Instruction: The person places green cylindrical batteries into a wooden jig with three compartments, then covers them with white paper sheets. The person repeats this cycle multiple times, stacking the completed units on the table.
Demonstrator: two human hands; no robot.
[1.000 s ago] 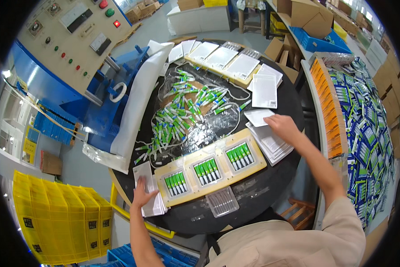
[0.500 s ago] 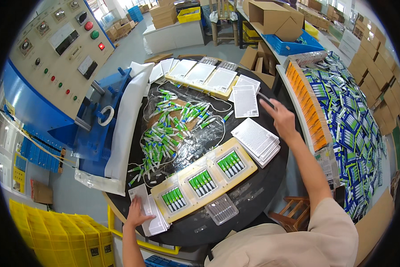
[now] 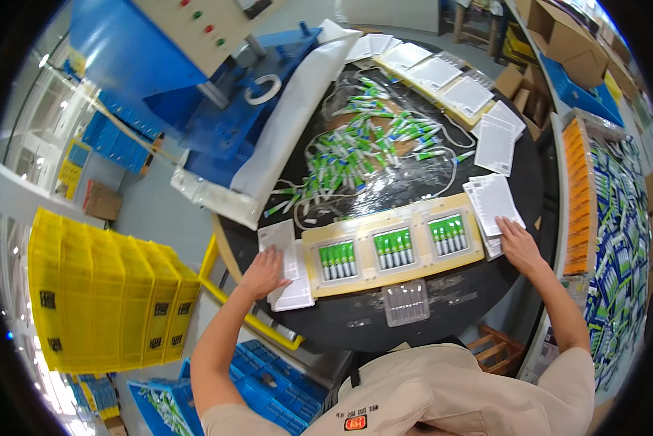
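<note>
My left hand (image 3: 263,272) lies flat, fingers spread, on a small pile of white printed cards (image 3: 294,294) at the left end of a cream-coloured tray (image 3: 323,288). At the tray's other end, my right hand (image 3: 517,245) rests with fingers stretched over a second stack of white cards (image 3: 492,200). Three clear blister shells are set in the tray, each with several green-and-white tubes (image 3: 393,248) side by side. An unfilled clear blister shell (image 3: 406,303) lies just in front of the tray. Behind it is a heap of loose green-and-white tubes (image 3: 355,149).
The round black table (image 3: 464,291) also bears another cream tray (image 3: 453,112) topped with white cards. A blue press (image 3: 232,131) stands at the left, near yellow crates (image 3: 108,291). On the right, a bench holds many packed blister cards (image 3: 617,254) and an orange row of boxes (image 3: 579,196).
My right hand has come down from the far cards onto the nearer right-hand stack. My left hand stays on the left cards. The whole view has swung toward the left.
</note>
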